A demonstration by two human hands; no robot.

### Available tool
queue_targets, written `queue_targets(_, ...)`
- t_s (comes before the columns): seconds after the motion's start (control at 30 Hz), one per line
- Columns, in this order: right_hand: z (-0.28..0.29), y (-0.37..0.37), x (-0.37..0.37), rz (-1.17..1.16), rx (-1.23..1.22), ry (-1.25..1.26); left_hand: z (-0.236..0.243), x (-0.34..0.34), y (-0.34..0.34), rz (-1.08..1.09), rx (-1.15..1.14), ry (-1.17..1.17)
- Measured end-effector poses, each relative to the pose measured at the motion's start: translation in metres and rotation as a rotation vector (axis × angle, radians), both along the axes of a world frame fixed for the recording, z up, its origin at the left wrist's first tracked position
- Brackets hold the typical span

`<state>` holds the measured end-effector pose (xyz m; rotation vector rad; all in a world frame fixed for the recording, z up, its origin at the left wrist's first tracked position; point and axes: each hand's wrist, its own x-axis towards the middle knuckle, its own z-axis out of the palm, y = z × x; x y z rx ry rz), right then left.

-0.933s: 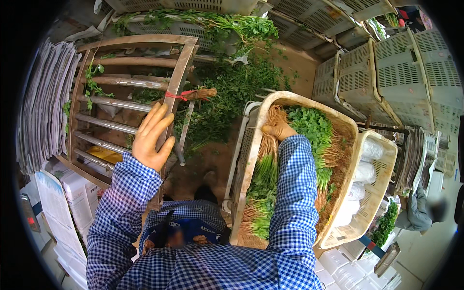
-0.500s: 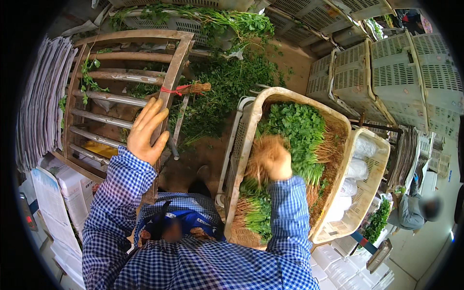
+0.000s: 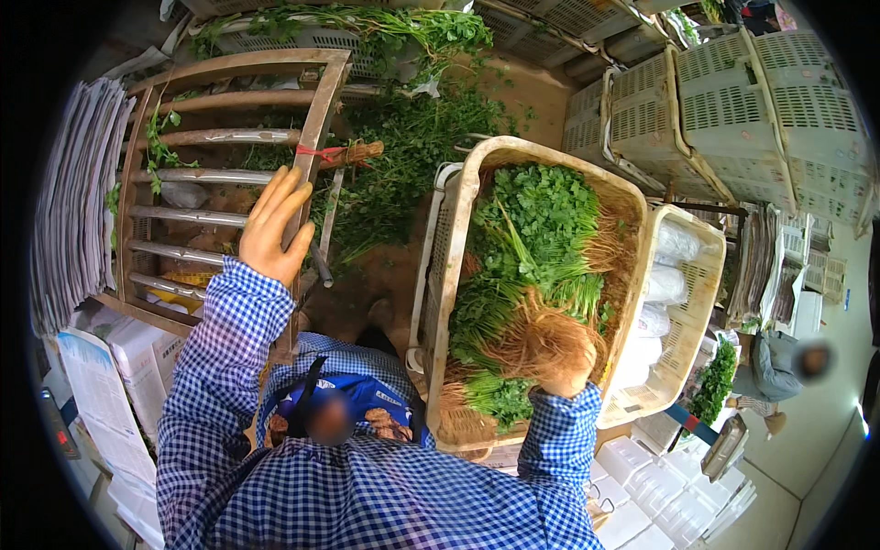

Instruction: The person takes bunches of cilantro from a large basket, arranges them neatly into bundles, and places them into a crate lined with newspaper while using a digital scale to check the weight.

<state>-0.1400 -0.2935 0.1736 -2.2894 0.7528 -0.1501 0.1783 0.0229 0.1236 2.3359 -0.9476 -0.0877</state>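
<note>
My left hand (image 3: 275, 225) lies with its fingers stretched out on the edge of a slatted metal rack (image 3: 316, 165) and holds nothing. To the right, my right hand (image 3: 561, 357) is closed round the root end of a bunch of leafy green herbs (image 3: 527, 335), inside a large off-white plastic crate (image 3: 456, 229). The bunch's brown roots show beside my fingers, and its leaves point left. Another bunch of rooted herbs (image 3: 545, 211) lies farther back in the crate, with its roots to the right. A further bunch (image 3: 495, 394) lies at the near end.
Loose green stems (image 3: 403, 170) cover the floor behind the rack. A second crate (image 3: 710, 302) with white, plastic-wrapped bundles stands on the right. Stacked crates (image 3: 724, 119) line the back right. Folded paper sheets (image 3: 78, 202) stand at the left. A co-worker (image 3: 775, 367) is at the far right.
My right hand has moved right and nearer in the crate, and the root bunch, blurred before, now lies among the other greens. My left hand stays on the rack; the view has shifted slightly.
</note>
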Motion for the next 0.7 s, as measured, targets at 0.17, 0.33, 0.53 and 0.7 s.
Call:
queue_targets(0.17,0.085,0.005,-0.01,0.161,-0.249,0.195,-0.005,0.0,0.006,-0.032,-0.037,-0.005)
queue_targets(0.33,0.149,0.036,-0.024,0.056,-0.12,-0.057,-0.012,0.0,0.007,-0.017,-0.061,-0.072)
queue_targets(0.53,0.203,0.077,-0.015,0.113,-0.112,-0.173,-0.006,-0.018,0.004,-0.153,-0.382,0.016)
queue_targets(0.7,0.213,0.119,0.026,0.249,-0.038,-0.272,0.054,-0.031,-0.024,-0.415,-0.525,1.017)
